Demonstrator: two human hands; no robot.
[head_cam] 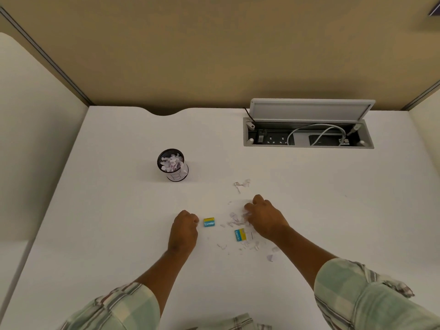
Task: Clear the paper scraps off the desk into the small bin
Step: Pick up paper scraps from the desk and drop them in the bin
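Small white paper scraps (234, 219) lie scattered over the white desk (119, 210), with more near my right wrist (252, 245) and a separate cluster farther back (241, 184). My right hand (265, 217) rests curled over the scraps, fingertips on them. Left of it, my left hand (184, 228) is a closed fist on the desk, and what is inside it is hidden. A small black mesh bin (173, 164), holding several scraps, stands at the back left, well apart from both hands.
Two small blue-and-yellow boxes sit among the scraps, one (209, 222) beside my left fist and one (240, 235) under my right hand's edge. An open cable tray (307, 136) with sockets and wires is set into the desk's back right. Partition walls surround the desk.
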